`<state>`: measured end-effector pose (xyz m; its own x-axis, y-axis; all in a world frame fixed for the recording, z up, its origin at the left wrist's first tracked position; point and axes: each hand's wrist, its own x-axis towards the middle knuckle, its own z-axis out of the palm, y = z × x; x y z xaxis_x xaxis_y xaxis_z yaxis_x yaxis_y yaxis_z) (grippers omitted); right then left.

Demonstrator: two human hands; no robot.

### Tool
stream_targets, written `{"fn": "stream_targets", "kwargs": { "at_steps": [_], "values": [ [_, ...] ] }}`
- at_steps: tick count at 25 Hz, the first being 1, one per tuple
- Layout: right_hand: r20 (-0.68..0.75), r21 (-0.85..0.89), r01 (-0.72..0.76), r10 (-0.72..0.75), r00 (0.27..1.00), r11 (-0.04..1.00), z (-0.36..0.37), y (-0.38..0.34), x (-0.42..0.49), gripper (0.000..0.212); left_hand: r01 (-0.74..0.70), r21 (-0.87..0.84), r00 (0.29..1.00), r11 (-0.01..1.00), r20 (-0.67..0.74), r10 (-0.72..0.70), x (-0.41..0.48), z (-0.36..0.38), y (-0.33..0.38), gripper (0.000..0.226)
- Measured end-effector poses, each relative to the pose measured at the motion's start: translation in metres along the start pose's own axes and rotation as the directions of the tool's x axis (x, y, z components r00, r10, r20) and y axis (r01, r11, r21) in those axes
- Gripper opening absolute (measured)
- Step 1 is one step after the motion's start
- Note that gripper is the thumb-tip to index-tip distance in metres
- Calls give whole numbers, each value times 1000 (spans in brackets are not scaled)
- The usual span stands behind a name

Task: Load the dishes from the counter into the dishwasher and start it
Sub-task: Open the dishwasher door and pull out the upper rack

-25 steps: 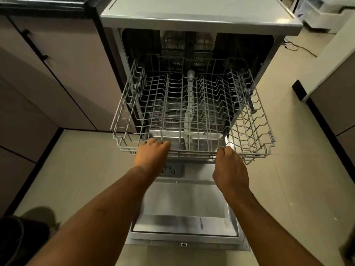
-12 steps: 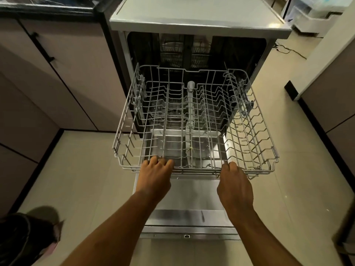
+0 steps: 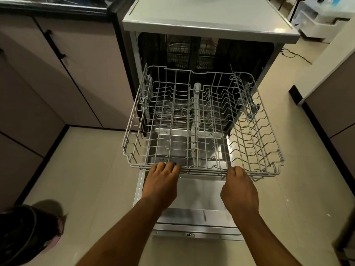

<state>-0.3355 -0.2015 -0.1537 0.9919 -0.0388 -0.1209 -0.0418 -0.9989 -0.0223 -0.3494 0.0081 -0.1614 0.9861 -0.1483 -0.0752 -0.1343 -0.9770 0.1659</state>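
Note:
The dishwasher (image 3: 209,22) stands open with its door (image 3: 197,196) folded flat toward me. Its grey wire rack (image 3: 134,120) is pulled far out over the door and holds no dishes. My left hand (image 3: 161,183) grips the rack's front rail left of centre, fingers curled over the wire. My right hand (image 3: 240,191) grips the same rail right of centre. A grey spray arm (image 3: 196,116) runs down the rack's middle. No counter dishes are in view.
Beige cabinet doors (image 3: 63,77) with black handles line the left. A dark round bin (image 3: 21,233) sits on the floor at lower left. More cabinets (image 3: 332,112) stand at right, and a cable (image 3: 295,55) lies on the tiled floor behind the dishwasher.
Both hands have drawn the rack further out of the dishwasher toward me; it now hangs well over the open door. The grip of each hand is unchanged.

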Motion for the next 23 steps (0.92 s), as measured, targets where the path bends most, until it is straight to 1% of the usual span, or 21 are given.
{"fn": "stream_targets", "kwargs": {
  "at_steps": [3, 6, 9, 11, 13, 16, 20, 23],
  "values": [
    [-36, -100, -26, 22, 999, 995, 7, -6, -1, 46, -29, -37, 999, 999, 32, 30, -6, 2, -6, 64],
    [4, -171, -36, 37, 999, 985, 1, -24, -10, 61, -47, -52, 996, 998, 70, 50, -22, -9, -17, 67],
    [86, -95, 50, -42, 995, 994, -15, -58, -30, 74, 24, -43, 996, 999, 85, -20, -53, -32, -39, 67],
    [99, -5, 120, -119, 988, 993, -29, -89, -43, 77, 91, -18, 991, 996, 95, -89, -72, -54, -55, 66],
    [81, 70, 194, -200, 977, 978, -50, -121, -55, 79, 157, 7, 983, 988, 90, -157, -88, -83, -69, 66],
    [49, 128, 294, -302, 952, 947, -88, -162, -72, 79, 253, -3, 966, 967, 56, -253, -108, -130, -79, 64],
    [-9, 180, 390, -395, 918, 903, -145, -200, -87, 76, 357, -32, 934, 934, 23, -356, -125, -195, -77, 65],
    [-79, 206, 452, -446, 892, 868, -192, -220, -98, 73, 410, -53, 910, 911, -50, -412, -141, -240, -74, 66]
  ]
}}
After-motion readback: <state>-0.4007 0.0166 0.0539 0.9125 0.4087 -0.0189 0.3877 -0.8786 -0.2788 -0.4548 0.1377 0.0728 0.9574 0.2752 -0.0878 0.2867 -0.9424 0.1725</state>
